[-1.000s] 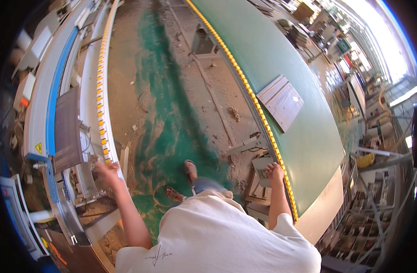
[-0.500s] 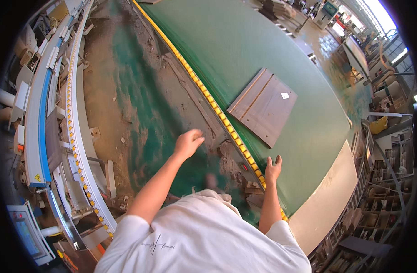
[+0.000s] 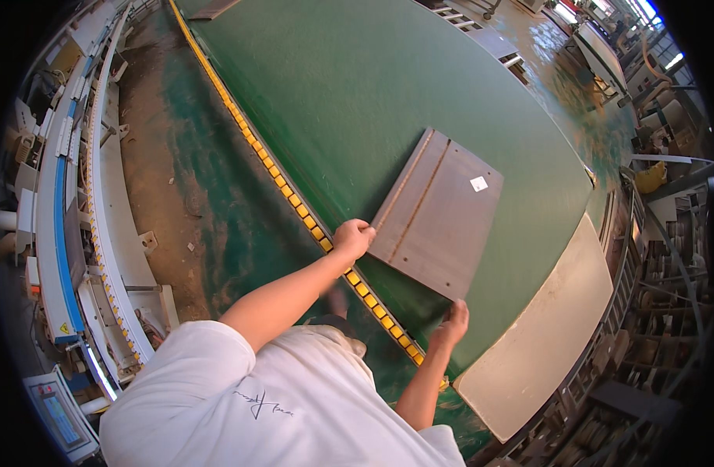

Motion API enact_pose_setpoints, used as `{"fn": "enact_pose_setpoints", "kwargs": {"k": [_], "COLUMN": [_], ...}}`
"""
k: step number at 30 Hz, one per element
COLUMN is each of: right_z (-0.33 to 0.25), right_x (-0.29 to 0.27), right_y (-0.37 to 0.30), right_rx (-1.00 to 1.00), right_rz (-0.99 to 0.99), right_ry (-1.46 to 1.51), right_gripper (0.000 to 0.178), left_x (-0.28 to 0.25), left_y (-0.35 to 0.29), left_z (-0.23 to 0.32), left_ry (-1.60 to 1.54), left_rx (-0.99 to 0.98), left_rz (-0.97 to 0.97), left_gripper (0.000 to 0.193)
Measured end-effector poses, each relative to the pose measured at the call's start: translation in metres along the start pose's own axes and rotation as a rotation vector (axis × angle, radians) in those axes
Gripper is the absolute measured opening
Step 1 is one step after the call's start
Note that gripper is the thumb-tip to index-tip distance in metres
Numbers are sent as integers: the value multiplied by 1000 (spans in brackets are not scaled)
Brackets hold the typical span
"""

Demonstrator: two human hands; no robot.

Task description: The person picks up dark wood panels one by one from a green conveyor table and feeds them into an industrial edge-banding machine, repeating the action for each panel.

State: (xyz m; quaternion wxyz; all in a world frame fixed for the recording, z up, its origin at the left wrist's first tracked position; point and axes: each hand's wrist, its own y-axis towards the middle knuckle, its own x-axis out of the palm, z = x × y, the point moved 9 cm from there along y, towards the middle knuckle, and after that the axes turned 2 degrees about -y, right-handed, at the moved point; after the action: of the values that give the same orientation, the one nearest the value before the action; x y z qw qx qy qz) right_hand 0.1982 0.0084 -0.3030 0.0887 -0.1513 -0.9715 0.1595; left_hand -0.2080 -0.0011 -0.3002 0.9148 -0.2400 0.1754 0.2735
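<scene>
A flat brown wooden panel (image 3: 443, 214) lies on the green belt surface (image 3: 357, 101), with two narrow lines along its left side, small holes and a white square label (image 3: 478, 184). My left hand (image 3: 352, 238) has its fingers closed at the panel's near-left edge. At the near-right corner is my right hand (image 3: 450, 324), fingers drawn together against the edge. The undersides of both grips are hidden.
Yellow rollers (image 3: 295, 201) line the belt's near edge. A beige board (image 3: 540, 335) borders its right end. Across the aisle on the left runs a long machine with a blue rail (image 3: 63, 233); its control screen (image 3: 57, 412) stands at lower left.
My body has moved closer to the belt. Both hands have come forward from apart to the panel's near edge, and my left hand has closed on it.
</scene>
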Motion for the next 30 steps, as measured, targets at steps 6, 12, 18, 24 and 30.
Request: {"fn": "enact_pose_setpoints", "kwargs": {"k": [6,12,18,24,30], "right_z": [-33,-79,-122,-61,78], "right_x": [59,80,162,349,476], "right_y": [4,-22,-112,-265,-569], "right_rx": [210,62,0,160,404], "right_rz": [-222,-285,-685,-1305,-1735], "right_ry": [652,408,80,-147,-497], "right_gripper": [19,10,54,62,61], "left_x": [57,-93,-397,-544,-578], "left_y": [-86,-93,-131,-257,-540], "left_z": [63,45,-174,-256,-465], "left_ry": [-475,-221,600,-534,-586], "left_rx": [-119,123,-443,-187,-485], "left_rz": [-686,-683,437,614,1074], "left_gripper": [17,22,98,81,64]}}
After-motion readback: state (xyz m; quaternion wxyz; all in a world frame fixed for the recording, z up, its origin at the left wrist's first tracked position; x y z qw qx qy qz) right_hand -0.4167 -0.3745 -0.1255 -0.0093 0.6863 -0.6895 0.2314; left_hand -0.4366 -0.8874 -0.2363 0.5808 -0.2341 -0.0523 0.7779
